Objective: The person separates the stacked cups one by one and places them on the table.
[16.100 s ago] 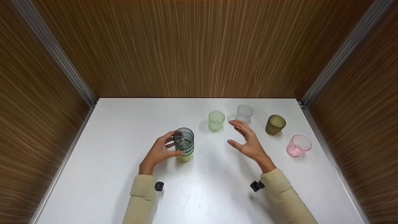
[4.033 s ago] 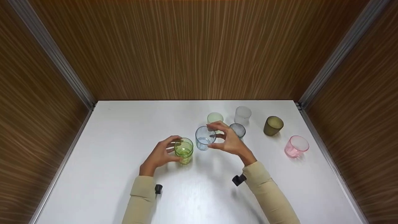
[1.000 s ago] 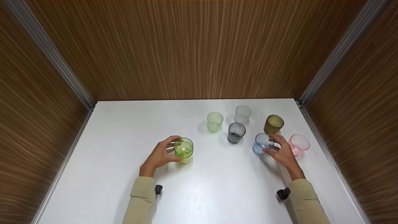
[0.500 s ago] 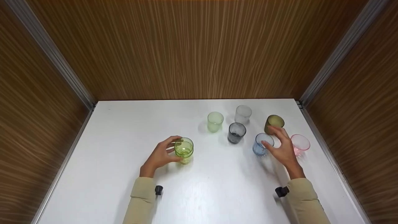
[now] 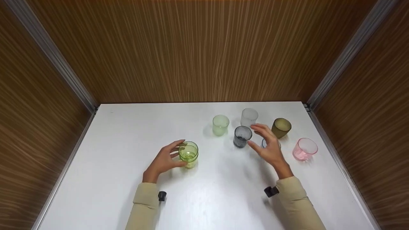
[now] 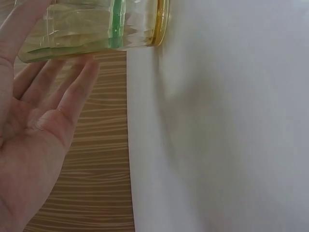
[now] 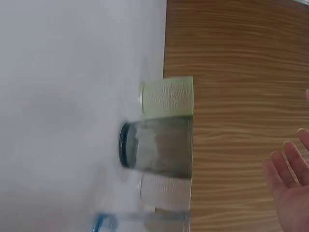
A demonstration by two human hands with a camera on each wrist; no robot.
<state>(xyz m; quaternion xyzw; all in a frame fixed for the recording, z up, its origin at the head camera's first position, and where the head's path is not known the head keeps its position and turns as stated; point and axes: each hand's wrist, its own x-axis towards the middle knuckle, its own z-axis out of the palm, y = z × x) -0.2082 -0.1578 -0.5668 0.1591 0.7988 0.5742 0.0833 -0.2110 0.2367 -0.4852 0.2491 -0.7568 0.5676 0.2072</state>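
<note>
In the head view, my left hand [image 5: 162, 160] holds a short stack of clear drinking glasses, a green glass [image 5: 188, 148] nested in a yellowish glass [image 5: 191, 165]. Yellow walls and a green band show in the left wrist view, the thumb along one side. My right hand [image 5: 269, 147] hovers with fingers spread, holding nothing. Its fingertips are close to the right side of a dark grey glass [image 5: 241, 141]; contact cannot be told. Behind that hand stands a blue glass [image 5: 264, 143], mostly hidden. The right wrist view also shows the grey glass [image 7: 161, 147] apart from the fingers.
A frosted pale green glass [image 5: 220, 127] and a frosted clear glass [image 5: 249, 117] stand behind the grey one. Farther right are an olive glass [image 5: 281, 130] and a pink glass [image 5: 303, 151]. Wood-grain panels [image 5: 204, 54] enclose the white table [image 5: 140, 124] at back and sides.
Grey and blue glasses came off the left hand's stack, first the grey, then the blue. The right hand released the blue glass near the pink one and moved left. The left hand stayed put.
</note>
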